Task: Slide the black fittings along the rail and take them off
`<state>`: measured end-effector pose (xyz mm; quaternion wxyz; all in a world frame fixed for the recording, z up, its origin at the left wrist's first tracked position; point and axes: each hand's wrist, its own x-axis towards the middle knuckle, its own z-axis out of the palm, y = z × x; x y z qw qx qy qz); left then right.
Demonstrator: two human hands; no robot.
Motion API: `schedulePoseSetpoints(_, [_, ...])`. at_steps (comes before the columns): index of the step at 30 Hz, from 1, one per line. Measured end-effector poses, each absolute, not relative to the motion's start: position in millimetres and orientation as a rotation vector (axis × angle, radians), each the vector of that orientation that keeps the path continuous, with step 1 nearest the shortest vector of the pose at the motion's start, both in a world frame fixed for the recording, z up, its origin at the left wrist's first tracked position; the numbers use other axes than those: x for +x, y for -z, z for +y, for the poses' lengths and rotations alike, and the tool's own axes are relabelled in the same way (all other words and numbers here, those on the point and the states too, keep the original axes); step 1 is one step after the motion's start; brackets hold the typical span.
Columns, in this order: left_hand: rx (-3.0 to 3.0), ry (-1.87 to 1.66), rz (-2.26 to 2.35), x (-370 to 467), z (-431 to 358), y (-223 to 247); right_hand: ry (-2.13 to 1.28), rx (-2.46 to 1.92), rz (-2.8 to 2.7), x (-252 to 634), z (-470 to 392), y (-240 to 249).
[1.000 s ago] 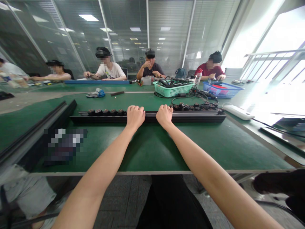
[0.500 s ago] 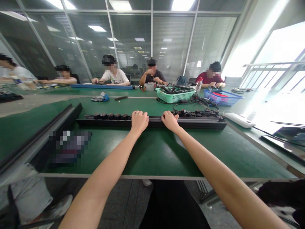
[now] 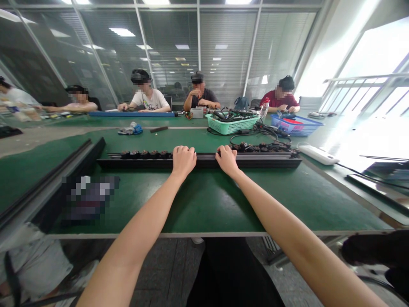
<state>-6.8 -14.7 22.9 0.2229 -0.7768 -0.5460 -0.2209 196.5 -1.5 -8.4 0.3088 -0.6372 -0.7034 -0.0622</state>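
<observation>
A long black rail lies crosswise on the green table, with a row of small dark parts along its back at the left and more dark parts behind its right half. Near the middle of the rail, my left hand is closed over its top edge, fingers curled to the far side. A short gap to the right, my right hand grips the same rail with bent fingers. The fingertips of both hands are partly hidden behind the rail.
More long black profiles lie at the left. Behind the rail stand a green basket of cables and a blue basket. A white power strip is at the right. Several people sit across the table.
The camera view has shifted slightly, so the scene sits a little further left and higher. Both hands keep their hold on the rail.
</observation>
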Motion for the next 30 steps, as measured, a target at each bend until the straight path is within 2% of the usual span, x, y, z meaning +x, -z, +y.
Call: schedulePoseSetpoints(30, [-2.166,0.578,-1.516,-6.7,-14.3,-23.1,0.164,-1.685,-1.891,198.0,-8.6,1.1])
